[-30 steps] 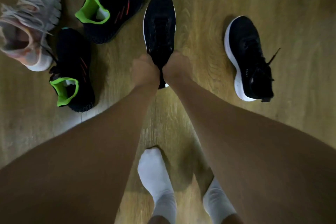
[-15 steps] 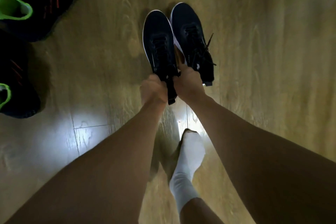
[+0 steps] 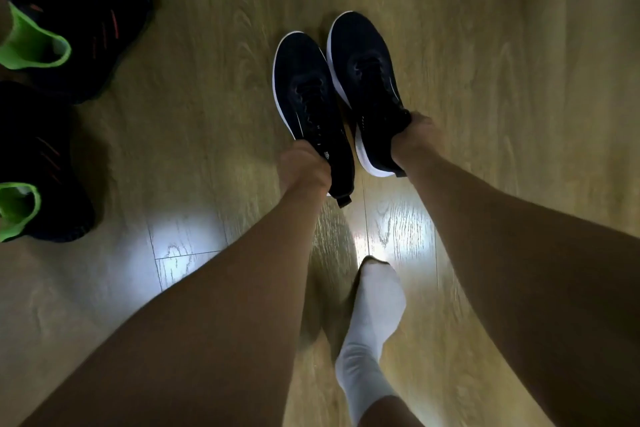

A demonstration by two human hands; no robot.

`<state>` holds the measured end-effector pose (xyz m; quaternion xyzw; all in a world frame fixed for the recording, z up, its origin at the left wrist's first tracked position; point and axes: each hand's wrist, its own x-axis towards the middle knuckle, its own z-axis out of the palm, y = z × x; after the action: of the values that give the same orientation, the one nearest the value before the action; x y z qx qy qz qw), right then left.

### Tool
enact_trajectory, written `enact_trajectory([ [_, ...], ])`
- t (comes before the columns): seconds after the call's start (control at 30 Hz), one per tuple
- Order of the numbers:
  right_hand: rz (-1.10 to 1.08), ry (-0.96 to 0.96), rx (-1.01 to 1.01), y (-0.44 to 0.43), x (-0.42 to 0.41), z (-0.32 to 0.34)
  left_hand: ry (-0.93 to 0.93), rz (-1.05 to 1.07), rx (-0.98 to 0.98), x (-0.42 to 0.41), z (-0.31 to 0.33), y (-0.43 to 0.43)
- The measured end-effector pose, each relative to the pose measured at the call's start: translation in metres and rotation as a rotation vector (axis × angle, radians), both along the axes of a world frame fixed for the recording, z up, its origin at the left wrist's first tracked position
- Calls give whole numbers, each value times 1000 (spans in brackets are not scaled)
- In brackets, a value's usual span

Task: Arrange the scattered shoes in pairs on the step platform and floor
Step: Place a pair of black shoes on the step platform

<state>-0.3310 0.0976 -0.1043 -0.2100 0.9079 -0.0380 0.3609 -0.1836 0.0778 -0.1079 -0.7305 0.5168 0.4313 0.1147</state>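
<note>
Two black sneakers with white soles are side by side over the wooden floor, toes pointing away from me. My left hand (image 3: 303, 166) grips the heel of the left black sneaker (image 3: 304, 94). The heel of the right black sneaker (image 3: 367, 80) is gripped by my right hand (image 3: 414, 139). Whether the soles touch the floor I cannot tell. The step platform is out of view.
A pair of black sneakers with green collars lies at the left edge, one at the top (image 3: 79, 21) and one lower (image 3: 38, 163). My foot in a white sock (image 3: 374, 315) stands on the wooden floor (image 3: 519, 62) below the hands.
One second ago both hands held one black sneaker and its mate lay apart to the right. Now each hand holds one, and the view has shifted right.
</note>
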Motion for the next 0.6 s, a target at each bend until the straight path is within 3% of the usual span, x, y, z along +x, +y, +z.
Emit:
enact_trajectory([
  [0.1, 102, 113, 23, 10, 12, 1, -71, -47, 26, -4, 8, -1],
  [0.3, 187, 109, 69, 28, 22, 70, -103, -168, 9, 0, 73, -6],
  [0.43, 185, 114, 106, 22, 17, 167, -67, -212, -40, -12, 165, -13],
  [0.6, 134, 109, 44, 24, -9, 339, 12, -310, -93, -37, 325, -24],
])
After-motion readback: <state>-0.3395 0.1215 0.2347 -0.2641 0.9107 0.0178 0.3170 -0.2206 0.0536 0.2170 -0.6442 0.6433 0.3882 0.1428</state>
